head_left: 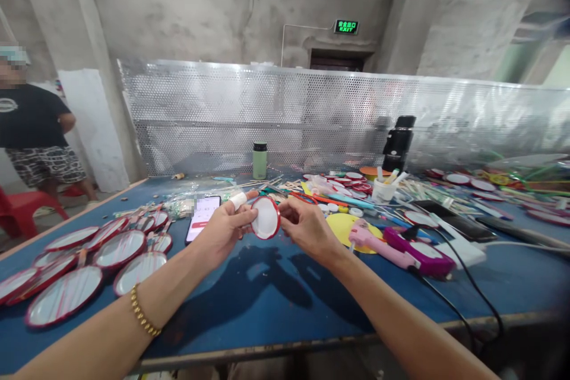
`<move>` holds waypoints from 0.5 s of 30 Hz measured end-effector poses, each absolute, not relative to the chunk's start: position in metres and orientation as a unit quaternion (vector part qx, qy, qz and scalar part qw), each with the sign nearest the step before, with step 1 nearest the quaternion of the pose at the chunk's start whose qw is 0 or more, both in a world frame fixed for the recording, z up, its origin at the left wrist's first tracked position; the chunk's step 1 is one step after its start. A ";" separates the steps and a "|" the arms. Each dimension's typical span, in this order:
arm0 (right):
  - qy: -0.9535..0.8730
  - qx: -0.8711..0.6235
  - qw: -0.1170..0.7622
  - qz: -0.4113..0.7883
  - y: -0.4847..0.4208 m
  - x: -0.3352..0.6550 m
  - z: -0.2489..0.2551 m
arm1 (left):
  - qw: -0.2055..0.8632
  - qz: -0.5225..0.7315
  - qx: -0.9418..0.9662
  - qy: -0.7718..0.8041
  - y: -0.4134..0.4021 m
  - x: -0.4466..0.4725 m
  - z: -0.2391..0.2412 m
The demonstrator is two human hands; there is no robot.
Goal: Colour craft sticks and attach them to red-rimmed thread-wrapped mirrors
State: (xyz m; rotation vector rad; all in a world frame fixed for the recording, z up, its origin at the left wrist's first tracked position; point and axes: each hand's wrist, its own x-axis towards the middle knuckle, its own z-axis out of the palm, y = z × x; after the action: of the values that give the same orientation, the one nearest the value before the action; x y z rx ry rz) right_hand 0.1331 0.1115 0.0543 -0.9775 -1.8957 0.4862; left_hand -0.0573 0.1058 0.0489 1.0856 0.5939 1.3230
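Above the blue table, my left hand (227, 222) grips a small round white disc with a red rim (266, 219) by its left edge. White tape wraps a finger of this hand. The fingertips of my right hand (307, 224) are pinched together at the disc's right rim; whether something thin is also between them I cannot make out. Larger red-rimmed white discs (119, 248) lie overlapping to the left. A lit phone (203, 219) is beside my left hand. Right of my right hand lie a yellow round piece (337, 230) and a pink glue gun (378, 243).
A green bottle (259, 161) and a black bottle (398, 145) stand before a perforated metal screen (276, 101). A white cup with sticks (383, 190) stands among clutter. Black cables (472, 285) hang over the front right edge. A person (35, 119) stands far left near a red chair (22, 211).
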 end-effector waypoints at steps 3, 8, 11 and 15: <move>-0.767 -0.392 0.466 0.204 0.110 0.131 0.052 | 0.623 0.564 0.475 0.258 0.104 -0.053 0.045; -0.767 -0.381 0.468 0.217 0.106 0.129 0.052 | 0.630 0.560 0.480 0.244 0.102 -0.044 0.042; -0.764 -0.376 0.464 0.245 0.107 0.130 0.052 | 0.629 0.568 0.474 0.237 0.103 -0.043 0.042; -0.758 -0.367 0.454 0.291 0.108 0.130 0.050 | 0.635 0.574 0.464 0.229 0.106 -0.044 0.039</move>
State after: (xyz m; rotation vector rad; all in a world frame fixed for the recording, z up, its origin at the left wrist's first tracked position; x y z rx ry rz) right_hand 0.1302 0.1083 0.0497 -0.9065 -1.8717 0.7179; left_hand -0.0437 0.1060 0.0393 1.0615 0.5230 1.3120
